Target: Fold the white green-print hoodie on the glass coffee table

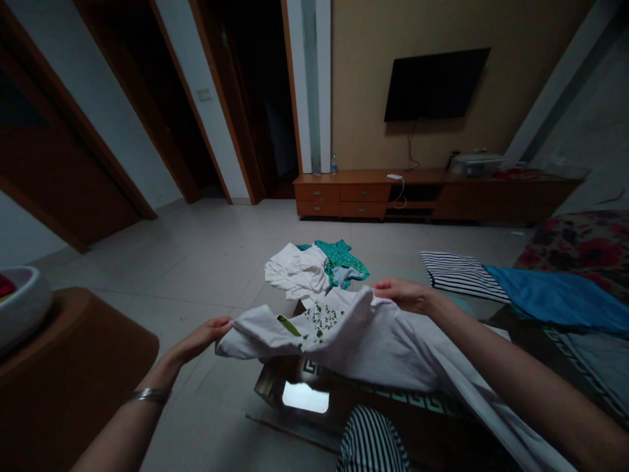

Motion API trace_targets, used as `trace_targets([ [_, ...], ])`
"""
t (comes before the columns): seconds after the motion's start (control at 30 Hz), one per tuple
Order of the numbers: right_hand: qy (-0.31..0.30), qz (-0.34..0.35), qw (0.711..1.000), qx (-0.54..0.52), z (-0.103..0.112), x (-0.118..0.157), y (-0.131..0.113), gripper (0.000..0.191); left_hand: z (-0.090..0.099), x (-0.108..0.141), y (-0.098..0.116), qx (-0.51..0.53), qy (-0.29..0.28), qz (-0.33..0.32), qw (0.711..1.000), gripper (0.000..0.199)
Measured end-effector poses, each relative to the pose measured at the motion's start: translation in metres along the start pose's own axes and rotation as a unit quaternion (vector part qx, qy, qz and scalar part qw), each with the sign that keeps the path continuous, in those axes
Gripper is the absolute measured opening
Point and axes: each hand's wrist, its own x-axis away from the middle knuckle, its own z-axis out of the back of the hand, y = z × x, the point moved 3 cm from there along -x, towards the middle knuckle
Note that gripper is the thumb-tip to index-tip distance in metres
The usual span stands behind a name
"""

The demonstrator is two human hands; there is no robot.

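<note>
Pale tiled floor [206,236] spreads around a dark, glossy counter [344,396] with a Greek-key border, and the light is dim. Well beyond the counter, a long wooden cabinet [363,193] runs along a beige wall [363,85], with a black television [437,85] mounted above it and a bottle [334,164] near its left end. Left of the counter, a white bowl [29,321] sits on a rounded wooden stand [98,334].

Over the counter is a white garment [354,334] with a green leafy print, stretched between two hands; its loose length trails across the counter's right part, passing under the right forearm. The left hand [209,334] grasps one end of it, just past the counter's left edge, with a silver bracelet [150,394] on that wrist. The right hand [400,293] pinches the garment's upper edge above the counter.

At the counter's far side lies a crumpled white cloth [297,270], touching a teal patterned garment [339,252]. Toward the counter's right, a striped cloth [464,275] meets a blue cloth [560,295]. A striped knee [372,442] shows at the counter's near side.
</note>
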Motion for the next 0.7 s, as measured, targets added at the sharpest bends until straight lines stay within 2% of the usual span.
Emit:
trace_targets([
  [0.1,0.102,-0.001,0.994,0.028,0.017,-0.06,0.019,0.029,0.001,-0.023,-0.016,-0.012,0.035,0.041,0.998,0.054],
  [0.23,0.147,-0.007,0.988,0.046,0.021,-0.102,0.052,0.028,0.0,-0.028,-0.024,-0.044,0.084,0.043,0.994,0.056],
  [0.33,0.154,-0.007,0.986,0.057,0.021,-0.112,0.065,0.028,0.0,-0.019,-0.017,-0.054,0.03,0.039,0.997,0.05],
  [0.43,0.138,-0.002,0.989,0.061,0.023,-0.115,0.064,0.026,0.006,-0.007,-0.01,-0.069,-0.021,0.038,0.997,0.052],
  [0.57,0.108,0.001,0.992,0.065,0.023,-0.119,0.058,0.031,0.023,-0.001,-0.011,-0.078,-0.017,0.029,0.996,0.057],
  [0.7,0.115,0.037,0.988,0.099,0.019,-0.123,0.058,0.03,0.029,-0.005,-0.029,-0.153,-0.014,0.067,0.986,0.064],
])
